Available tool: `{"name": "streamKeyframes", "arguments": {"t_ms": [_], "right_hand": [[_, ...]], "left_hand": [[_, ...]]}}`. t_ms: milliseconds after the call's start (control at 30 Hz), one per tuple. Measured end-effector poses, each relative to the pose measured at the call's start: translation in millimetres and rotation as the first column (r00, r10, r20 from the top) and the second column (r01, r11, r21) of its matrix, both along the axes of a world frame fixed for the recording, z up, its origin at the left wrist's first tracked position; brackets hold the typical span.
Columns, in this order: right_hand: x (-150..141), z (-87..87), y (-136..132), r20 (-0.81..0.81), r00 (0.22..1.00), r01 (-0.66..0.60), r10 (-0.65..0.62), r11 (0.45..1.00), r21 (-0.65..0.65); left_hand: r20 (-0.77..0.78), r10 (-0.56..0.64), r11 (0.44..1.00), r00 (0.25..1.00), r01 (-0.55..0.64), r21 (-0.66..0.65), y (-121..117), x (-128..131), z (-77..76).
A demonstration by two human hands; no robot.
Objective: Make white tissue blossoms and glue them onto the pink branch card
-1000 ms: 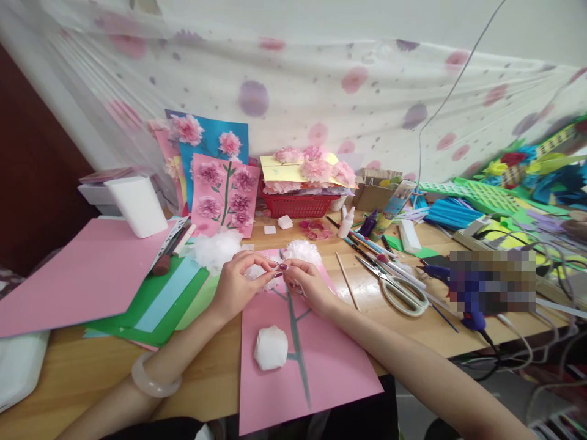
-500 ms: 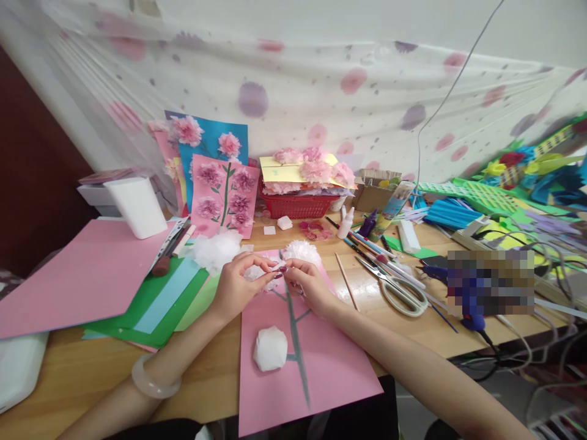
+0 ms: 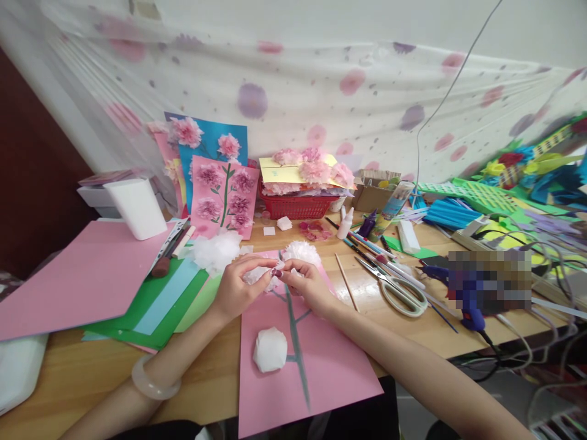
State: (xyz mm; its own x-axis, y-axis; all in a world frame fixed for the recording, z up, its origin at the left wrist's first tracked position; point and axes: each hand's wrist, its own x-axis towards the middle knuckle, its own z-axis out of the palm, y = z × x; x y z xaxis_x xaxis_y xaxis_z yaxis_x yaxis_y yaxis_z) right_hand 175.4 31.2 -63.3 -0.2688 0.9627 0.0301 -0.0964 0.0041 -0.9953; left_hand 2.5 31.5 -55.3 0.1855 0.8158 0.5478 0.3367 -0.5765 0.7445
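My left hand (image 3: 241, 287) and my right hand (image 3: 309, 284) meet fingertip to fingertip above the top of a pink sheet (image 3: 334, 366). Pinched between both hands is a small piece of white tissue paper, mostly hidden by the fingers. The sheet has a painted grey-green stem (image 3: 293, 330) with short branches. A rounded white tissue bundle (image 3: 270, 350) lies on its lower left part. Just behind my right hand sits a ruffled white paper flower (image 3: 301, 251). More white tissue shows partly behind my left hand.
Loose white tissue (image 3: 214, 249) lies left of the hands, near green paper (image 3: 156, 318). To the right are a thin wooden stick (image 3: 347, 281), scissors (image 3: 397, 290) and a blue glue gun (image 3: 472, 305) with cables. A red basket (image 3: 298, 206) stands behind.
My fingertips have drawn closer together on the tissue, which shows less between them. The wrists have barely moved, and the things on the table stay in place.
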Motion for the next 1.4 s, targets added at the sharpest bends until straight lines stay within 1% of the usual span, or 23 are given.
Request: {"name": "streamKeyframes", "arguments": {"t_ms": [100,233,333,533,633,733,800,900,967,1000,1033,1067,1100,1133,1167,1233,1300,1400], "right_hand": [[-1,0.3,0,0.010,1.000,-0.005,0.005,1.000,0.015],[-2,-2.8,3,-0.079,0.997,-0.019,0.017,1.000,-0.023],[-3,-4.3,4,-0.126,0.992,-0.032,0.027,0.999,-0.038],[-3,-3.7,3,-0.130,0.991,-0.025,0.018,0.998,-0.058],[-3,-4.1,3,-0.143,0.990,-0.019,0.008,0.997,-0.076],[-4,-4.1,2,-0.128,0.992,-0.011,0.001,0.997,-0.081],[-4,-3.3,2,-0.112,0.994,-0.005,-0.004,0.997,-0.077],[-4,-2.2,2,-0.100,0.995,0.015,-0.023,0.996,-0.084],[-5,-1.9,2,-0.092,0.995,0.023,-0.032,0.996,-0.089],[-5,-2.0,2,-0.088,0.996,0.026,-0.034,0.996,-0.085],[-5,-2.3,1,-0.083,0.996,0.026,-0.032,0.997,-0.074],[-6,-2.8,1,-0.076,0.997,0.024,-0.028,0.998,-0.055],[-6,-3.3,1,-0.066,0.998,0.023,-0.024,0.999,-0.030],[-6,-3.9,0,-0.052,0.998,0.018,-0.018,1.000,-0.001],[-6,-4.5,0,-0.036,0.999,0.012,-0.011,1.000,0.029],[-6,-5.2,-1,-0.002,1.000,0.003,-0.003,0.997,0.082],[-6,-5.3,-2,0.026,1.000,-0.001,-0.002,0.993,0.115],[-5,-4.6,-2,0.044,0.999,0.002,-0.008,0.991,0.134]], "left_hand": [[-0.011,0.035,0.999,0.999,-0.036,-0.020,2,0,-3.7],[-0.015,0.093,0.994,0.996,-0.094,-0.060,4,0,-6.5],[0.008,0.107,0.986,0.994,-0.106,-0.126,4,1,-6.6],[0.154,0.136,0.954,0.979,-0.088,-0.285,4,1,-3.2],[0.238,0.192,0.927,0.952,-0.096,-0.363,6,1,-2.9],[0.272,0.257,0.917,0.927,-0.145,-0.371,11,-1,-6.7],[0.307,0.269,0.914,0.913,-0.142,-0.379,15,-3,-9.8],[0.441,0.239,0.910,0.865,-0.041,-0.413,21,-8,-9.0],[0.532,0.177,0.897,0.828,0.086,-0.433,22,-10,-3.4],[0.577,0.133,0.876,0.806,0.177,-0.449,22,-11,0.1],[0.620,0.089,0.840,0.779,0.275,-0.467,22,-12,3.6],[0.664,0.056,0.790,0.746,0.373,-0.486,21,-12,6.5],[0.697,0.037,0.735,0.716,0.453,-0.505,19,-13,8.6],[0.710,0.030,0.688,0.704,0.501,-0.525,18,-12,9.7],[0.701,0.025,0.659,0.713,0.515,-0.548,16,-12,9.9],[0.659,-0.011,0.626,0.752,0.520,-0.582,14,-11,8.5],[0.629,-0.056,0.606,0.776,0.527,-0.596,13,-10,6.7],[0.616,-0.073,0.589,0.785,0.532,-0.608,12,-8,6.4]]}}
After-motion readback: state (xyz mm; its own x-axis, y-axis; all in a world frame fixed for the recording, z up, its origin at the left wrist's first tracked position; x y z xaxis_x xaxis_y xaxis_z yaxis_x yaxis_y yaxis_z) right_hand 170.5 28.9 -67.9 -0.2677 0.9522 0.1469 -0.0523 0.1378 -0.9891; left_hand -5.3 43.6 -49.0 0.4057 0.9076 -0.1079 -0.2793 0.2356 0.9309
